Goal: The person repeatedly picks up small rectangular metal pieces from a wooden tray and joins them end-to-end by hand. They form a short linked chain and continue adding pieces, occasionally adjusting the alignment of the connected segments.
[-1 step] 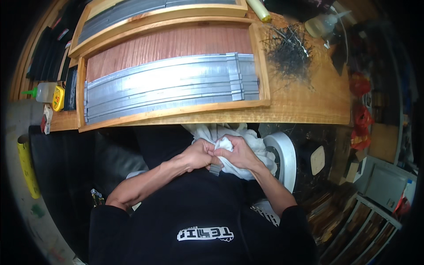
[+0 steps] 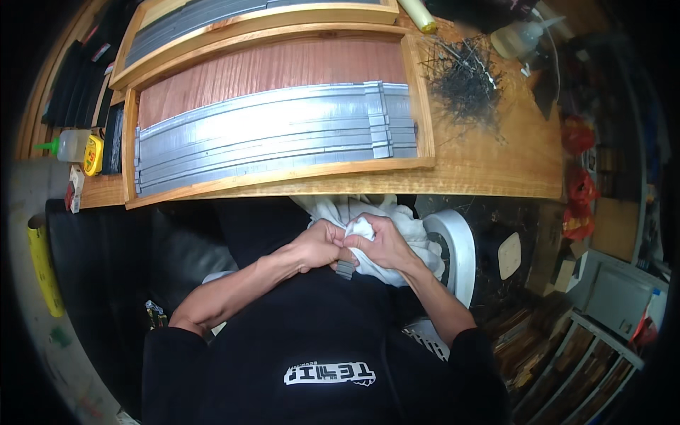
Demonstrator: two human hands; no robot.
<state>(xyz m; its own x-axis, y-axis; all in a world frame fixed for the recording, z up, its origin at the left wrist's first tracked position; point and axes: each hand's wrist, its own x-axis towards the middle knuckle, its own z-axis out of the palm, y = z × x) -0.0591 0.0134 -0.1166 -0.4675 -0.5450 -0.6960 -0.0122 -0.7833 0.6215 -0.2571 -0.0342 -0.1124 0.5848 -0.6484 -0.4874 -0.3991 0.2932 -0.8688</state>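
Observation:
In front of my belly, both hands are close together below the bench edge. My left hand (image 2: pixel 319 244) is closed, its fingers curled round a small bundle of grey strips (image 2: pixel 345 270) whose ends stick out toward me. My right hand (image 2: pixel 384 246) is closed on a bunched white cloth (image 2: pixel 360 229), with the thumb pressed over it near my left fingertips. More of the cloth hangs over my lap and spreads under my right wrist. The rest of the strips is hidden by my hands and the cloth.
On the wooden bench (image 2: pixel 496 173) lies a wooden tray (image 2: pixel 427 127) holding long grey metallic strips (image 2: pixel 262 120). Dark, thin scraps (image 2: pixel 464 78) are heaped at its right. A yellow container (image 2: pixel 93 156) and a green-tipped bottle (image 2: pixel 71 146) stand left. A white curved rim (image 2: pixel 464 258) is beside my lap.

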